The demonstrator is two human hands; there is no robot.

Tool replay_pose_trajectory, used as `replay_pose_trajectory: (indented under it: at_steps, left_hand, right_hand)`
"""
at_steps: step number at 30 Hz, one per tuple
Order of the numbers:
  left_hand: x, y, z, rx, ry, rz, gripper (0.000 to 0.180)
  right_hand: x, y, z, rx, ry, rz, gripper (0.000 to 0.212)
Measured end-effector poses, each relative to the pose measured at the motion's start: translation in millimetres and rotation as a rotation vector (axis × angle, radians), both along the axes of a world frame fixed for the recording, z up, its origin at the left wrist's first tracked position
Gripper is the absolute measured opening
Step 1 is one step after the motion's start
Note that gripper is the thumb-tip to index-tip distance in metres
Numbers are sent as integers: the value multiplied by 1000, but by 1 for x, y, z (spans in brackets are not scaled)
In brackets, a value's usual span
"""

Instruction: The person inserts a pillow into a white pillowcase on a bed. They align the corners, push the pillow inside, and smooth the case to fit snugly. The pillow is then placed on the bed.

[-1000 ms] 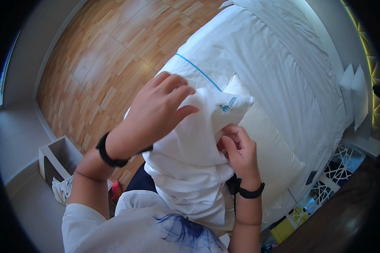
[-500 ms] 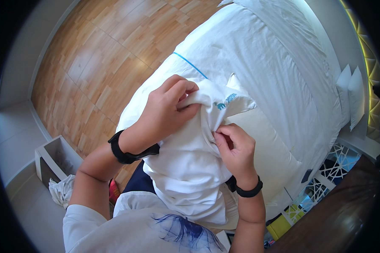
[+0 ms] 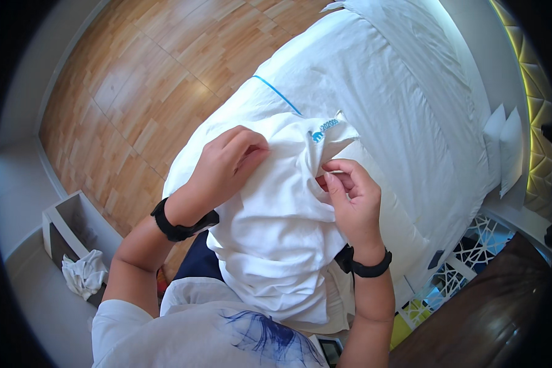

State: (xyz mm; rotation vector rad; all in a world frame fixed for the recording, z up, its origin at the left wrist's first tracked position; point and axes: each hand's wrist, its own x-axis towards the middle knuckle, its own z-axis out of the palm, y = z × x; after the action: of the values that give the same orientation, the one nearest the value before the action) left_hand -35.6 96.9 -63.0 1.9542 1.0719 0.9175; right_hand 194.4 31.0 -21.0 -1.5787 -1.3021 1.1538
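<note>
A bunched white pillowcase [image 3: 276,196] with a small teal animal print at its far right corner lies across the near end of the bed, hanging toward my lap. My left hand [image 3: 230,159] is at its left edge, with fingers curled and closed on the fabric; the fingertips are partly hidden. At the right edge, below the print, my right hand [image 3: 352,193] pinches a fold between thumb and fingers. A plump white pillow [image 3: 383,190] lies partly under the cloth, to the right. Black bands circle both wrists.
The bed [image 3: 405,110] carries a rumpled white sheet, with two small pillows [image 3: 503,150] at its right side. Wooden floor [image 3: 147,80] stretches to the left. An open box-like unit [image 3: 80,221] stands at the lower left beside a crumpled white cloth [image 3: 84,273]. A dark brown surface [image 3: 472,306] fills the lower right.
My left hand has moved slightly left and down, and the gathered cloth beside it now lies flatter. My right hand has shifted a little right and up. The printed corner is more spread out.
</note>
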Motion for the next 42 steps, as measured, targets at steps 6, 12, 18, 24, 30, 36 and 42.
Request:
replay_pose_trajectory:
  at_steps: [6,12,18,24,30,36,42]
  left_hand:
    - [-25,-14,16,20,69,-3,12]
    - [-20,-3,1,84,50,-85,19]
    - [-28,-4,-6,103,-148,-131,19]
    - [-40,-10,5,-105,49,-413,16]
    - [-17,37,18,-26,-133,-165,37]
    - [39,69,30,-184,32,-488,42]
    - [44,73,25,-473,-144,-424,37]
  right_hand:
    - [-9,12,6,-187,9,-43,19]
    - [-17,29,4,-249,5,-65,18]
    - [-14,21,-2,-70,-33,-240,12]
    - [-4,9,15,190,-105,-269,7]
    - [-2,14,17,200,-30,-144,6]
    - [-2,9,22,134,-105,-132,14]
    - [-20,-47,75,452,-849,372,37]
